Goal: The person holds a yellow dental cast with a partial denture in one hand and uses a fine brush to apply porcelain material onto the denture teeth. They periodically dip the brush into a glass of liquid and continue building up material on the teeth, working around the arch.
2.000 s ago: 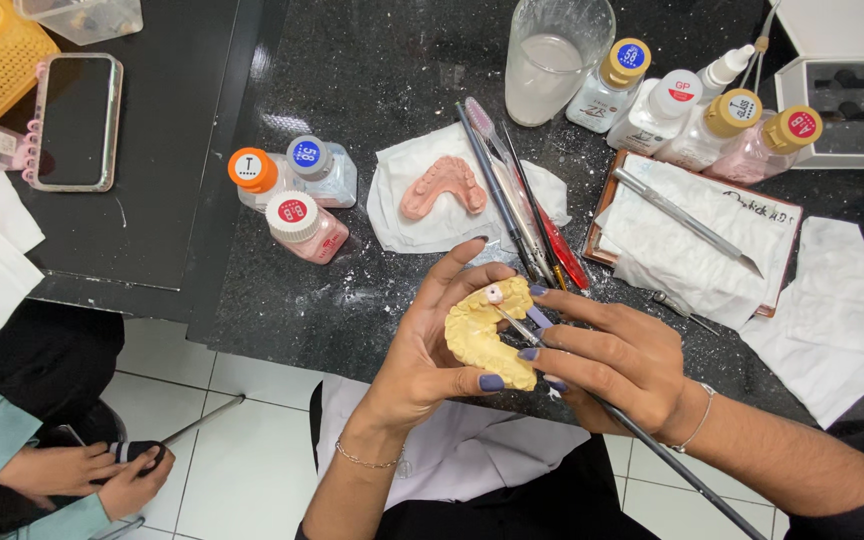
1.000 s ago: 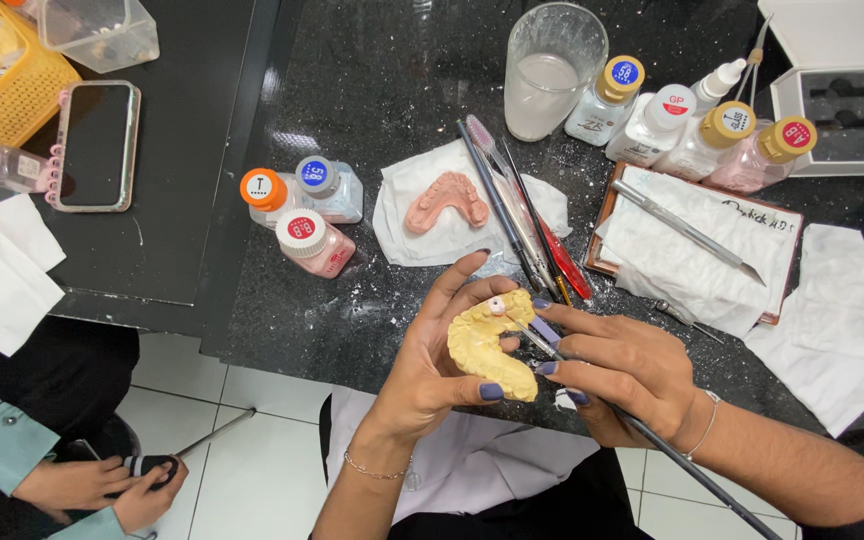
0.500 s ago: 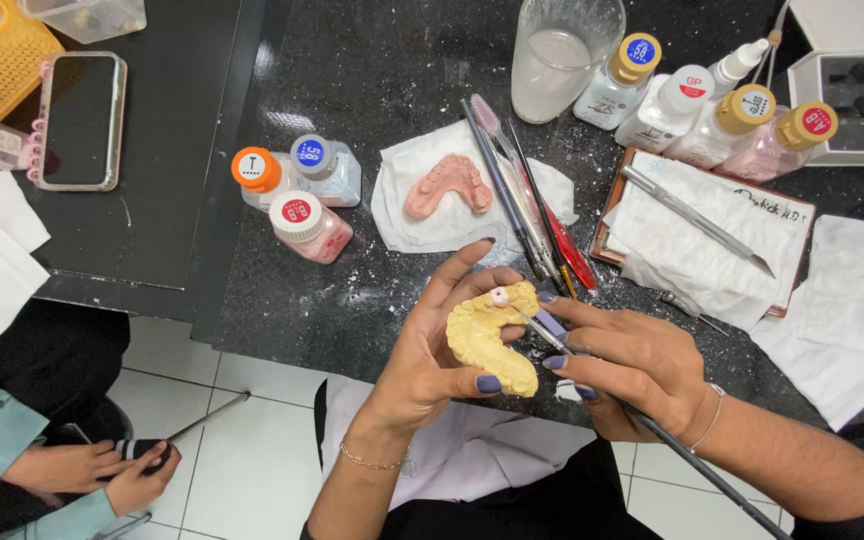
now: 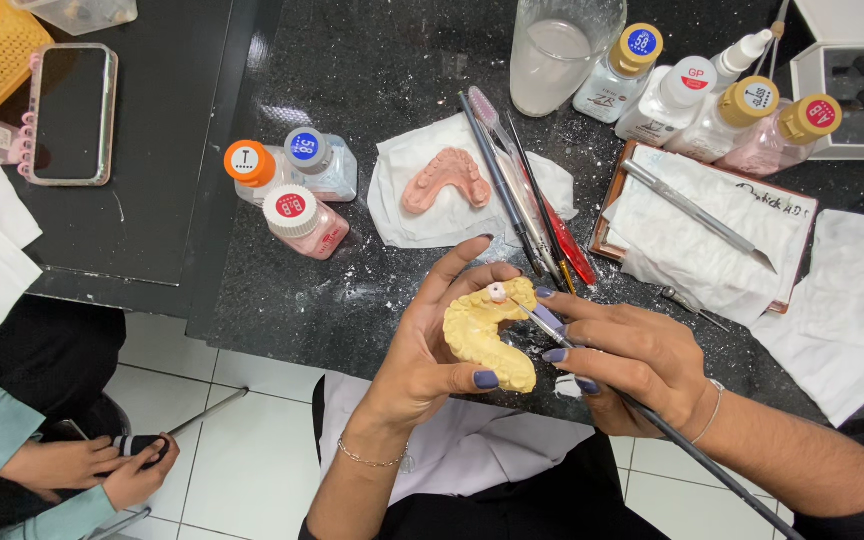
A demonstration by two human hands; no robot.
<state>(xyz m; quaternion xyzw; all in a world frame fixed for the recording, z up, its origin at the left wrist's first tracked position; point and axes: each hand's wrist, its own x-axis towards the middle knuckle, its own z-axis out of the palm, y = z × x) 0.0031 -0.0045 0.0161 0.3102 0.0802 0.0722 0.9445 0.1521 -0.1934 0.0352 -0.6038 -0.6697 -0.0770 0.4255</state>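
Left hand [image 4: 422, 350] is gripping the yellow dental cast [image 4: 487, 335] over the bench's [image 4: 372, 290] front edge, fingers closed around it. Right hand [image 4: 632, 360] is pinching a thin brush [image 4: 652, 420], tip touching the cast's white tooth [image 4: 497, 292].

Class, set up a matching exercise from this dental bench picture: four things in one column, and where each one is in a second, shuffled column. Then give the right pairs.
Things:
1. yellow dental cast
2. pink denture base
3. phone
4. thin brush

Places:
A. lying on a white tissue on the black counter
B. held in the right hand
C. on the dark surface at the far left
D. held in the left hand

Pairs: 1-D, 2-A, 3-C, 4-B
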